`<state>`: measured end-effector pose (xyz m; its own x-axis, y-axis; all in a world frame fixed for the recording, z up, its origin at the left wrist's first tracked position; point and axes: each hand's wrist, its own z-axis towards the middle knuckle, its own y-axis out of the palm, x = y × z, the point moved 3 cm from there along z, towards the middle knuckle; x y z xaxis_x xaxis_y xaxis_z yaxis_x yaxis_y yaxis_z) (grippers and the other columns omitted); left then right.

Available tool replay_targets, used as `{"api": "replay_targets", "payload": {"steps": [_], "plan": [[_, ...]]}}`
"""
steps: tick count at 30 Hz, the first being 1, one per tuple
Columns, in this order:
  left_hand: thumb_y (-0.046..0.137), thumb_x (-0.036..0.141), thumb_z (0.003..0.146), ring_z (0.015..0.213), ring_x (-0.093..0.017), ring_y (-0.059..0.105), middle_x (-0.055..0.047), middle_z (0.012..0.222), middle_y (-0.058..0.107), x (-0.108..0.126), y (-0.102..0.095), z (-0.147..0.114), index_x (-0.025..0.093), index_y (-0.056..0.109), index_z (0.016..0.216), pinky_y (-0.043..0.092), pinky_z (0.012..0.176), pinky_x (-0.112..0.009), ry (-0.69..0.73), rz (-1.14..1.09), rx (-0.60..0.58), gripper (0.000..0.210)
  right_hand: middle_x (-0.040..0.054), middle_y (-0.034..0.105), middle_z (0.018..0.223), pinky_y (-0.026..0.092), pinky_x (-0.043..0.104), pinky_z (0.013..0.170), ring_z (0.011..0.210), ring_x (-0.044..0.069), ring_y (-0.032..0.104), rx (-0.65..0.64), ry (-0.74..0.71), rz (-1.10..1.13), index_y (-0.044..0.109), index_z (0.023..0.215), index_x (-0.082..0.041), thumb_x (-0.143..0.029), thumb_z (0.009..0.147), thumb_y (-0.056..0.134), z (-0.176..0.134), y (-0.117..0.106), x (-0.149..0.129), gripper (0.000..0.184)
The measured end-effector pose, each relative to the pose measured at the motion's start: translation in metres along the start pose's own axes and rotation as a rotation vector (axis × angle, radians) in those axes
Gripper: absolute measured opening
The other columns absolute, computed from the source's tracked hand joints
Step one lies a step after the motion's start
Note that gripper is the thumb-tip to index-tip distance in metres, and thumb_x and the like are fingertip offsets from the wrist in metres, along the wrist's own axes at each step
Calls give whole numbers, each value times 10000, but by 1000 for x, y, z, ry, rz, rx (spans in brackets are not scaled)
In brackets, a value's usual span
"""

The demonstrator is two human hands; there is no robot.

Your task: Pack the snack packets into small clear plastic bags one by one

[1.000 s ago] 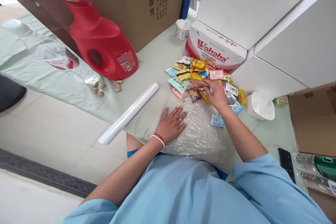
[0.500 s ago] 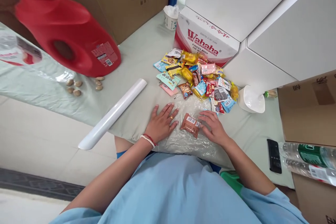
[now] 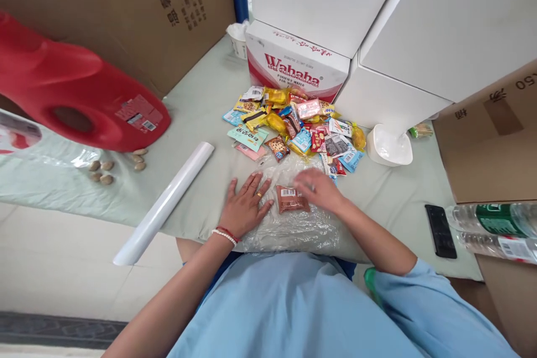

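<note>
Passage: a broad reach of open cloth [image 3: 390, 198] lay right of the right hand [image 3: 319, 187], up to the phone [image 3: 440, 231]; a narrower strip ran between the left hand [image 3: 244, 207] and the white roll [image 3: 165, 204].
Obstacles, as I saw them: between the hands, one brown packet [image 3: 289, 201]; beyond both, a snack heap [image 3: 289, 126], backed by the Wahaha box [image 3: 300, 70]; right of the heap, a white bowl [image 3: 380, 151].

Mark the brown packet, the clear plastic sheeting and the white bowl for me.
Brown packet [image 3: 292, 202]: head view, middle of its wrapper.
Clear plastic sheeting [image 3: 293, 233]: head view, crinkled surface below the packet.
White bowl [image 3: 378, 152]: head view, outer wall.
</note>
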<state>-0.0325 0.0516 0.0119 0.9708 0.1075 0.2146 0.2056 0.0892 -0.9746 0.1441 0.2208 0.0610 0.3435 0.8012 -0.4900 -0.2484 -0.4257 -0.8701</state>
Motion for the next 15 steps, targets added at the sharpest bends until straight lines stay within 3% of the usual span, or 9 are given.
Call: {"api": "replay_targets", "payload": {"steps": [3, 5, 8, 12, 15], "plan": [[349, 528, 1057, 1568, -297, 325, -129, 1701, 314, 0, 2, 1, 273, 400, 1593, 123, 1267, -642, 0, 16, -1, 596, 177, 673, 1344, 409, 490, 1122, 1301, 327, 538, 186, 242, -154, 630, 1398, -146, -472, 1054, 481, 45, -20, 31, 497], [349, 523, 1057, 1564, -298, 333, -130, 1699, 314, 0, 2, 1, 273, 397, 1595, 136, 1262, -644, -1, 29, -1, 595, 233, 599, 1442, 359, 489, 1164, 1392, 353, 456, 148, 312, -265, 583, 1428, -76, -492, 1009, 578, 72, -22, 46, 591], [346, 522, 1057, 1555, -303, 352, -128, 1695, 326, 0, 2, 1, 277, 401, 1593, 156, 1255, -651, -3, 37, -3, 592, 210, 668, 1348, 399, 436, 1119, 1319, 325, 537, 73, 361, -274, 681, 1279, -96, -428, 1015, 582, 91, -20, 60, 436], [347, 520, 1056, 1555, -303, 352, -124, 1693, 333, 0, 1, 1, 281, 416, 1585, 159, 1256, -652, -2, 24, 1, 585, 83, 782, 1067, 505, 367, 942, 1006, 253, 696, 95, 405, 65, 773, 1112, -185, -390, 1000, 573, 75, -27, 77, 307], [341, 517, 1058, 1557, -302, 346, -127, 1692, 335, 1, 1, 1, 273, 414, 1586, 147, 1258, -653, -7, 16, 9, 586, 45, 794, 1039, 530, 368, 952, 981, 230, 711, 310, 415, 436, 780, 1113, -193, -416, 966, 592, 46, -39, 82, 327]]}}
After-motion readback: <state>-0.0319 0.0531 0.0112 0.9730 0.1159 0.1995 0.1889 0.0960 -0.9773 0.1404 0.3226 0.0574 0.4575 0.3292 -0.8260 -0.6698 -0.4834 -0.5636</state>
